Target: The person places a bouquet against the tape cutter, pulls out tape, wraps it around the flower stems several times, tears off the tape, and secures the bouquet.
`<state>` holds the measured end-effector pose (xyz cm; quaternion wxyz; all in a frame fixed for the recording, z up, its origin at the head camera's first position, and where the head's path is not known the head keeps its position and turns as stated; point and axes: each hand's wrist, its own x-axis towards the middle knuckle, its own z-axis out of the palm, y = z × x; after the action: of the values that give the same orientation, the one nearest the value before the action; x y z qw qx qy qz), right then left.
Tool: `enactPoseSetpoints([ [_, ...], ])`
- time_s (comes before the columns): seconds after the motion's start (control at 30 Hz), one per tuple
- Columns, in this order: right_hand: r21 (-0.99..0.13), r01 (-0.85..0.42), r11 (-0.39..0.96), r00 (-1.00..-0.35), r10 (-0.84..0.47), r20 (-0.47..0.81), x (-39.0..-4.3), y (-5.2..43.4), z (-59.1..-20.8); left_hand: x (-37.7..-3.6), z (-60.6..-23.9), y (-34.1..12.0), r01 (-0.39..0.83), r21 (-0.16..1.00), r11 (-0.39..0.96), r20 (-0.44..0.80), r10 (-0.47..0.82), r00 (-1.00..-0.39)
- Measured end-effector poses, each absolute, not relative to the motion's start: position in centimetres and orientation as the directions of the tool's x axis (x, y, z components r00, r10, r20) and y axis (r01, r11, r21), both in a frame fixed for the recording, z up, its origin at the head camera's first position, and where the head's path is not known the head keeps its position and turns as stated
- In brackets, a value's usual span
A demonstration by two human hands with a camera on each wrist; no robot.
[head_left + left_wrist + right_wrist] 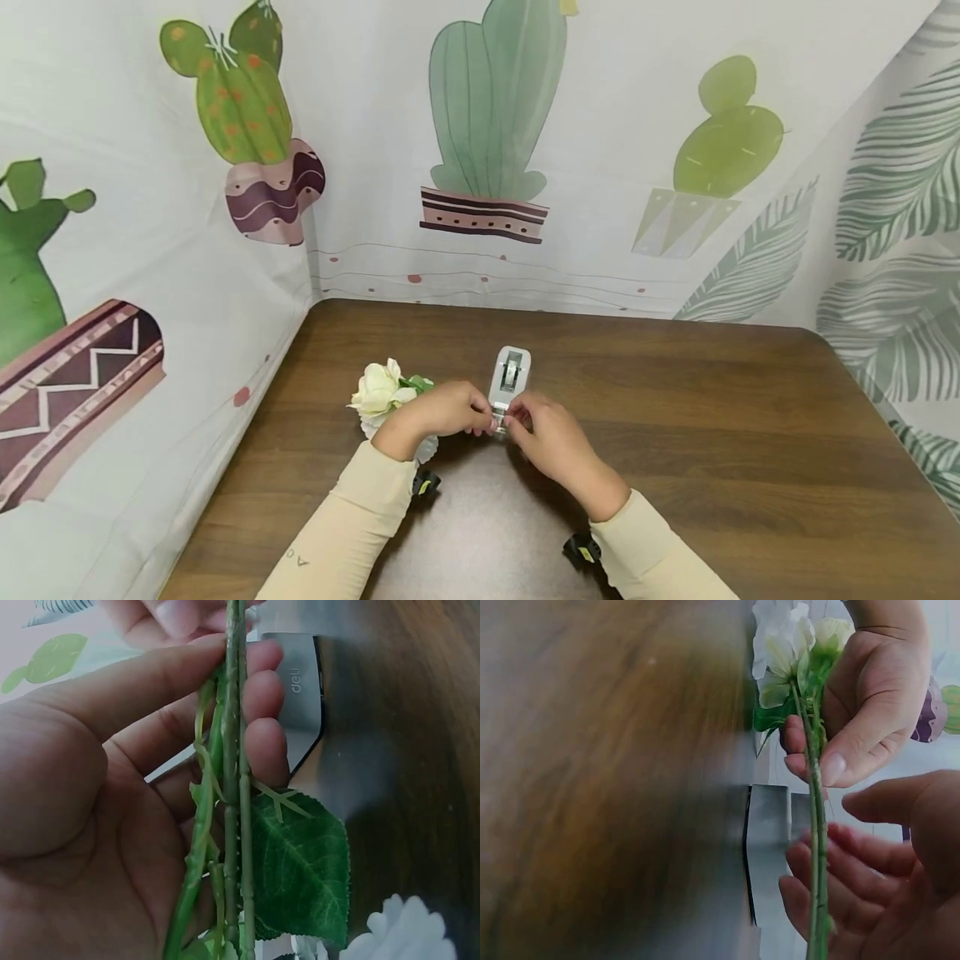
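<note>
Holding a bundle of green flower stems [229, 787], my left hand [442, 410] has its fingers curled round them, thumb pressed along one side, as the left wrist view shows plainly. My right hand [551, 437] sits just beside it, fingers loosely bent toward the lower end of the same stems [817, 847]; whether it actually pinches them I cannot tell from the right wrist view. Both hands meet at the near end of the silver tape dispenser [509, 379], which lies flat on the brown table [712, 417]. Left of the dispenser, the cream artificial flowers [378, 390] hang out past my left hand, with a broad green leaf [300, 870] below the fingers. The stems run across the dispenser's near end, close to its body. Beyond the dispenser, the table reaches back to a cloth backdrop [600, 125] printed with potted cacti, which wraps round both sides.
</note>
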<state>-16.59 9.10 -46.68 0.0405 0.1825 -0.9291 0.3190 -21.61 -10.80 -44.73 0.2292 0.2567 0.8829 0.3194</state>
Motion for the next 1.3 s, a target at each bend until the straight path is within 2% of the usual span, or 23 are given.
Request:
enactPoseSetpoints([
  [0.13, -0.568, -0.331, 0.754, -0.944, -0.265, 0.198, -16.8, 8.9, -46.8, -21.7, -44.9, -10.7, 0.316, 0.672, 0.669, -0.241, 0.602, -0.761],
  [0.47, -0.525, -0.294, 0.799, -0.956, -0.245, 0.163, -17.5, 7.9, -47.2, -21.6, -45.3, -10.6, 0.304, 0.659, 0.688, -0.251, 0.582, -0.774],
  [0.73, -0.519, -0.283, 0.806, -0.959, -0.247, 0.138, -18.1, 7.6, -47.1, -21.6, -45.6, -10.3, 0.300, 0.648, 0.700, -0.248, 0.566, -0.786],
  [1.3, -0.404, -0.280, 0.871, -0.960, -0.260, 0.104, -18.6, 6.7, -46.0, -21.4, -45.6, -10.0, 0.294, 0.644, 0.707, -0.233, 0.547, -0.804],
])
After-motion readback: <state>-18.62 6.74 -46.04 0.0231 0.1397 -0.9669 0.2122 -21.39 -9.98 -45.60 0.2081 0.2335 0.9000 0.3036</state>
